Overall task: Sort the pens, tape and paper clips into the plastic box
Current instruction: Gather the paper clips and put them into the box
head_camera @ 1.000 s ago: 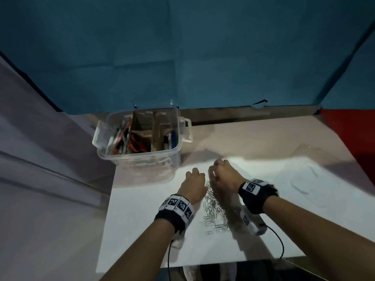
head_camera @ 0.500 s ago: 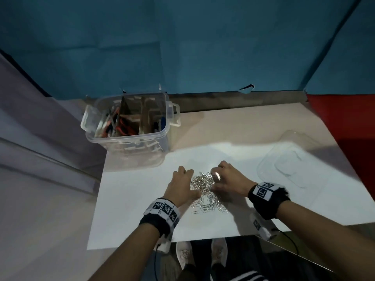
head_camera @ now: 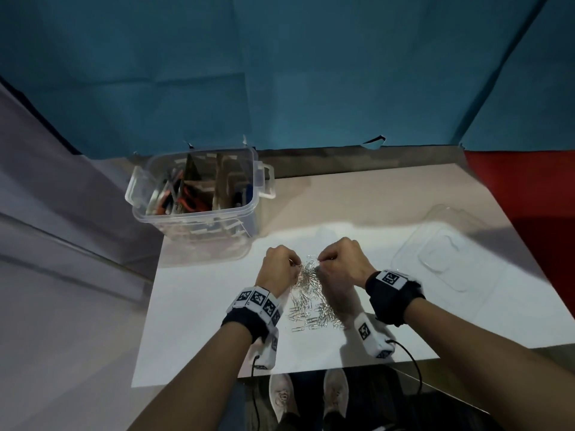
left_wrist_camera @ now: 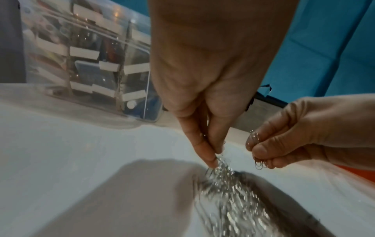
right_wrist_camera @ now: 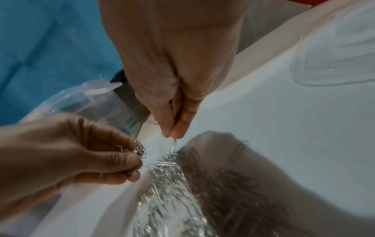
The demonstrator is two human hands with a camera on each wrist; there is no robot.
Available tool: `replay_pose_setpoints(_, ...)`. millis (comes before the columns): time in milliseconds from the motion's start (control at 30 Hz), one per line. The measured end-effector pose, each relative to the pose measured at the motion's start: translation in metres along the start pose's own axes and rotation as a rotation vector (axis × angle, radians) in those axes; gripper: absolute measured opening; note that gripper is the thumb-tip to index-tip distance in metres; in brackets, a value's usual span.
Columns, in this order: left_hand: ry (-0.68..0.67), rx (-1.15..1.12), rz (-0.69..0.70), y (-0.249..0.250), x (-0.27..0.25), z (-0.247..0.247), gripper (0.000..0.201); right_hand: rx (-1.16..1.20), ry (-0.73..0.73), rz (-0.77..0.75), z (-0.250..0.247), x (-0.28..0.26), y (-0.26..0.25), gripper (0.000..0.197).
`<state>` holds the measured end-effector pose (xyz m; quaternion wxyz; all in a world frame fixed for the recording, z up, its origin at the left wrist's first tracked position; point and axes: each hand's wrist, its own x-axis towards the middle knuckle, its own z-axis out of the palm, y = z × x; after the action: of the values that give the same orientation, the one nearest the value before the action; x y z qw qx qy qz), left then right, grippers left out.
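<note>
While over pile, left hand (head_camera: 278, 266) and right hand (head_camera: 342, 263) each pinch paper clips (head_camera: 308, 293).

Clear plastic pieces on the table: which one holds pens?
The clear plastic box at the left, deep and divided, holds pens. The flat clear lid on the right lies bare.

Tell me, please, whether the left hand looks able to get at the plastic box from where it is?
Probably yes: the left hand, pinching paper clips, has bare tabletop between it and the open plastic box, whose lid lies off to the right.
</note>
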<state>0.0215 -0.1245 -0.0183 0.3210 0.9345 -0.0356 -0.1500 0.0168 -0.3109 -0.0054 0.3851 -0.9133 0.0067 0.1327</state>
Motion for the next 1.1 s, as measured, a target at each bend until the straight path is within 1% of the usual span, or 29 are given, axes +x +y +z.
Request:
replay_pose_setpoints(133, 0.035, -0.100, 0.071, 0.016, -0.001, -0.031, 0.014, 0.216, 0.034, 0.042, -0.018, 0.010, -0.017, 0.011)
replay_pose_setpoints(233, 0.054, -0.200, 0.093, 0.034, -0.004, -0.060, 0.015, 0.347, 0.062, 0.052, -0.032, 0.021, -0.042, 0.011)
replay_pose_setpoints(367, 0.135, -0.280, 0.142, 0.049, -0.004, -0.109, 0.021, 0.433, 0.086, -0.031, -0.049, 0.037, -0.088, 0.012)
replay_pose_setpoints(467, 0.216, -0.283, 0.152, 0.047, 0.001, -0.156, 0.018, 0.470, 0.092, -0.095, -0.060, 0.050, -0.131, 0.010)
replay_pose_setpoints(567, 0.303, -0.245, 0.098, 0.028, 0.015, -0.202, 0.016, 0.452, 0.100, -0.136, -0.058, 0.072, -0.173, 0.009)
replay_pose_setpoints(667, 0.357, -0.125, 0.026, 0.002, 0.039, -0.236, 0.019, 0.451, 0.109, -0.117, -0.047, 0.102, -0.209, 0.013)
replay_pose_setpoints(733, 0.399, -0.085, -0.017, -0.011, 0.059, -0.251, 0.020, 0.425, 0.118, -0.111, -0.033, 0.122, -0.232, 0.016)
replay_pose_setpoints(800, 0.409, -0.014, -0.080, -0.019, 0.079, -0.259, 0.016, 0.425, 0.141, -0.100, -0.018, 0.139, -0.252, 0.017)
replay_pose_setpoints(833, 0.402, 0.051, -0.109, -0.021, 0.086, -0.261, 0.020, 0.418, 0.143, -0.101, -0.011, 0.147, -0.263, 0.017)
replay_pose_setpoints(867, 0.408, 0.105, -0.133, -0.025, 0.092, -0.263, 0.028, 0.377, 0.124, -0.113, -0.003, 0.155, -0.271, 0.014)
replay_pose_setpoints(900, 0.417, 0.127, -0.146, -0.026, 0.094, -0.263, 0.036, 0.296, 0.095, -0.125, 0.003, 0.161, -0.276, 0.007)
replay_pose_setpoints(933, 0.417, 0.134, -0.149, -0.027, 0.094, -0.264, 0.041, 0.200, 0.071, -0.136, 0.009, 0.165, -0.281, 0.005)
replay_pose_setpoints(967, 0.411, 0.162, -0.139, -0.029, 0.095, -0.262, 0.041, 0.127, 0.058, -0.128, 0.012, 0.168, -0.282, 0.009)
replay_pose_setpoints(1033, 0.386, 0.207, -0.146, -0.031, 0.088, -0.259, 0.032, 0.061, 0.038, -0.122, 0.015, 0.172, -0.275, 0.014)
replay_pose_setpoints(1100, 0.373, 0.205, -0.128, -0.031, 0.082, -0.254, 0.025, 0.029, 0.027, -0.147, 0.011, 0.171, -0.261, 0.017)
